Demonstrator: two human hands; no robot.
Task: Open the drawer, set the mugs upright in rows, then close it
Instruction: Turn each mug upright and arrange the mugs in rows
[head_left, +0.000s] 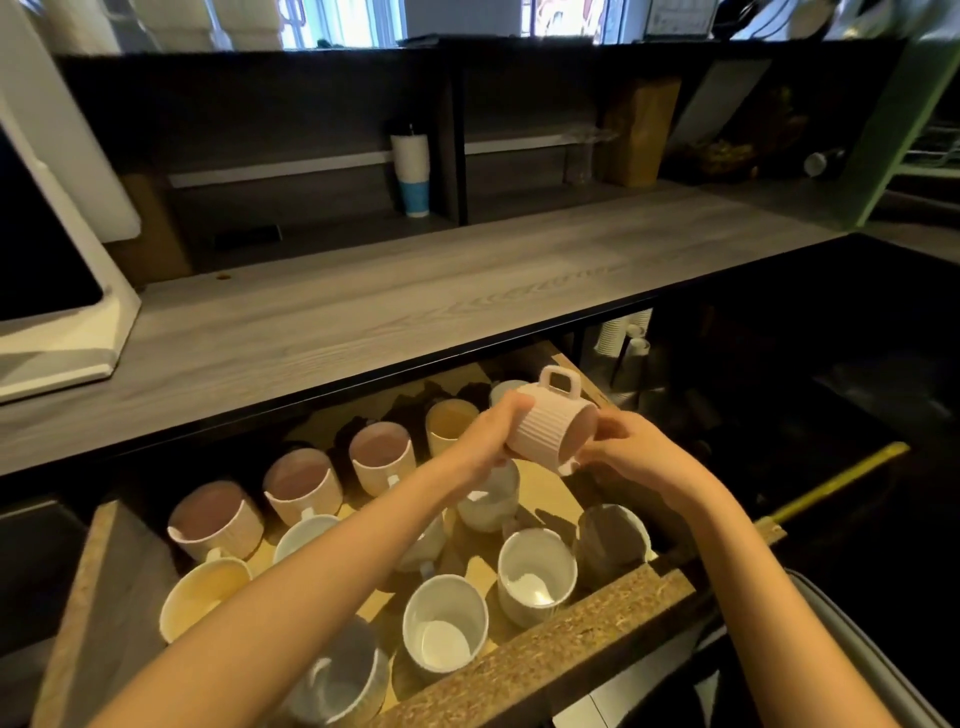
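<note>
While the drawer (545, 649) stands pulled out beneath the grey wood-grain desk (415, 291), a person holds a ribbed pink mug (553, 423) on its side above the drawer's far right corner, handle up and mouth turned to the right. The left hand (491, 434) wraps its fingers around the mug's base end; the right hand (631, 449) pinches the rim at the mouth. Both forearms reach over the drawer's chipboard front edge. Below them, mugs stand upright in rows: pink mugs (304, 486) along the far left side, a yellow mug (202, 597) at the near left, white mugs (444, 626) along the front edge, and a grey mug (613, 538) at the near right corner. At the back of the desk, a white and blue tumbler (413, 174) stands against a dark partition.
</note>
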